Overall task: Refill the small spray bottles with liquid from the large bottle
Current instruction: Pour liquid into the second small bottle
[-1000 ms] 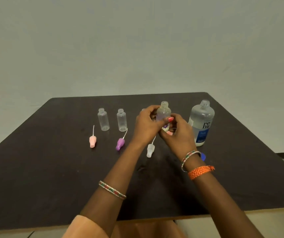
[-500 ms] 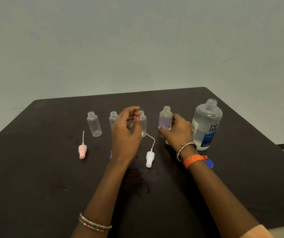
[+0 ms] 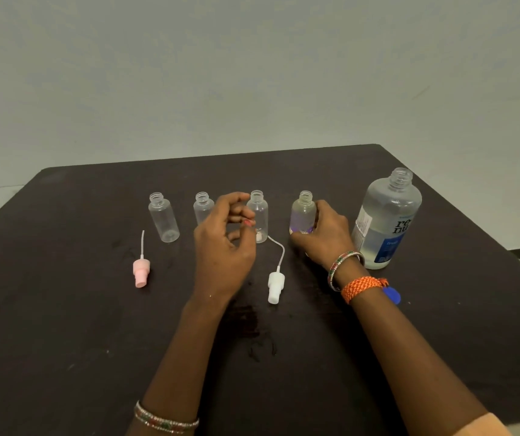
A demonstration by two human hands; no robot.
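Right hand (image 3: pixel 321 237) grips the fourth small bottle (image 3: pixel 303 214) near the table's (image 3: pixel 63 309) far edge, left hand (image 3: pixel 224 243) hovers loosely curled, holding nothing.

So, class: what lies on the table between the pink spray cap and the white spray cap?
In the head view, the left hand hovers between the pink spray cap and the white spray cap, covering part of that stretch; the table beside it looks bare.
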